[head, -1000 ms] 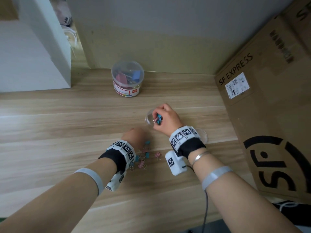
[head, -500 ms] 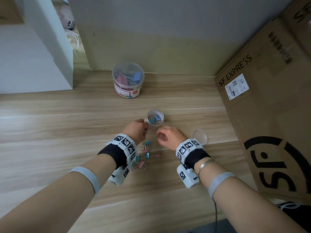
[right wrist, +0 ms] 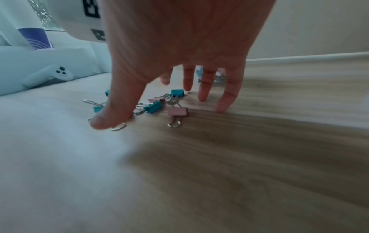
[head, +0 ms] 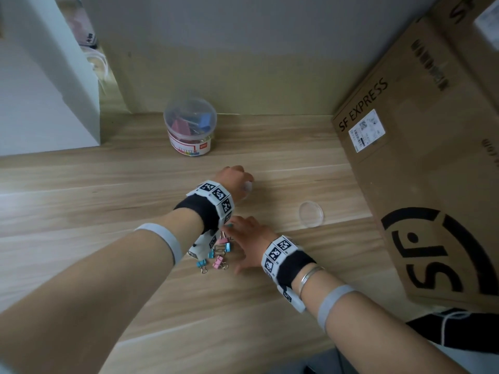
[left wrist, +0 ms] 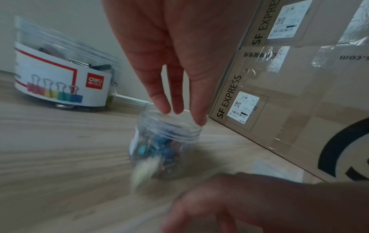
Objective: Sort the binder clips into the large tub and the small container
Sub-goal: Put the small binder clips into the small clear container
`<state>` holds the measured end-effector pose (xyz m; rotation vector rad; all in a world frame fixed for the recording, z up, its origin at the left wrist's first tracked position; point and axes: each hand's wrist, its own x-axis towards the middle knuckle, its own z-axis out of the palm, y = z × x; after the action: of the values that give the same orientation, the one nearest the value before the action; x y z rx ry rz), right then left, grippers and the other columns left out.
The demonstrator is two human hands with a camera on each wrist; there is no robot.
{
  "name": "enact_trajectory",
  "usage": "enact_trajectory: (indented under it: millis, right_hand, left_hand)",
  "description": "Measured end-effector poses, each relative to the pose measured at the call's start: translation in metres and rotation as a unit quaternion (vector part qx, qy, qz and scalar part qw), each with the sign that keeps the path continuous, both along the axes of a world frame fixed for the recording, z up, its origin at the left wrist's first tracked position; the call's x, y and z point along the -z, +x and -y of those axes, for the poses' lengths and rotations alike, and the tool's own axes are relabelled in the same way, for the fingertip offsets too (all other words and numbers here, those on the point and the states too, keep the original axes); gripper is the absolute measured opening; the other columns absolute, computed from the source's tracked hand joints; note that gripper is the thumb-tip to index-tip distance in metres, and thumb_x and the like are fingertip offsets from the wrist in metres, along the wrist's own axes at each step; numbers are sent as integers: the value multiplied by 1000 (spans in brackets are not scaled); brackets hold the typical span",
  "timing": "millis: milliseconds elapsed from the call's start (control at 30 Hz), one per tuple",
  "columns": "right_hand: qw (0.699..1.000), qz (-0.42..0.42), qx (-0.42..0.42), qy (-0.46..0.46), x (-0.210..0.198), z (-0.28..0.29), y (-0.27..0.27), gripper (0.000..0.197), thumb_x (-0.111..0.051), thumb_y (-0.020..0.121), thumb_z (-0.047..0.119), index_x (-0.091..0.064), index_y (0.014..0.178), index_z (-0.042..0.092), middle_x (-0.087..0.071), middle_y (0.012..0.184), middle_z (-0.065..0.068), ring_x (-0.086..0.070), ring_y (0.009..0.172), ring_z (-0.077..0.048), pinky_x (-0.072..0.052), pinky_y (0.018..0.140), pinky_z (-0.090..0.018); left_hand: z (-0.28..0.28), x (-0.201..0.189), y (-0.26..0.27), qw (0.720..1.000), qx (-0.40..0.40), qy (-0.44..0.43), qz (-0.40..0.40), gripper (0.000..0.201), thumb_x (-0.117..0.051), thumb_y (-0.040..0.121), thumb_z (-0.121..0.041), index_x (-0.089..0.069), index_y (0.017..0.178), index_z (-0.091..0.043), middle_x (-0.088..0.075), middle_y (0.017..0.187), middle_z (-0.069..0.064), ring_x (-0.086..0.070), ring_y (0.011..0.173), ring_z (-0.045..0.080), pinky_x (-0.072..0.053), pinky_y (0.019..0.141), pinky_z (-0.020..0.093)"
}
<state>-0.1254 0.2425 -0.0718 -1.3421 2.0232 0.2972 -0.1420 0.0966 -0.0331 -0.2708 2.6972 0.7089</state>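
The small clear container stands mid-table with blue and pink clips inside. My left hand hovers over its mouth, fingers straight and pointing down at the rim, holding nothing. Nearer me lies a pile of small teal and pink binder clips. My right hand is spread just above the pile; its thumb touches a clip's wire loop beside a teal clip and a pink clip. The large tub, lid on, holds bigger clips by the wall.
The container's clear lid lies on the table to the right. A large SF Express cardboard box lines the right side. A white cabinet stands at the back left. The wooden table is bare on the left.
My right hand let go of a blue clip at the small container and drew back to the pile. My left hand moved from the pile up to the container.
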Motion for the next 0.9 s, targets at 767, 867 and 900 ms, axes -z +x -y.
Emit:
enact_trajectory:
  millis: [767,867,900]
  right_hand:
    - [988,24,145,-39,-2,-5,8,52,-70,80,17,-44,124,17,-49,128,-7,-59,104,-25,-50,92,-37]
    - [988,11,139,-70,-4,8,12,51,-66,80,10,-43,125,20,-45,130,-6,-61,96,-26,-54,84,-39]
    - [987,-1,137,-81,-7,13,11,53,-66,80,9,-43,126,21,-42,133,-5,-62,94,-25,-55,79,-37]
  left_hand:
    - [18,24,133,955,17,-187,230,39,-39,98,-26,-37,136,-19,-33,138,12,-43,120,38,-49,94,44]
    - [10,24,134,979,-10,-99,178,36,-35,98,-26,-42,131,-11,-43,129,14,-49,115,36,-48,94,44]
    - [8,24,133,983,-17,-75,169,37,-35,98,-28,-42,130,-12,-45,126,14,-51,113,35,-48,94,44]
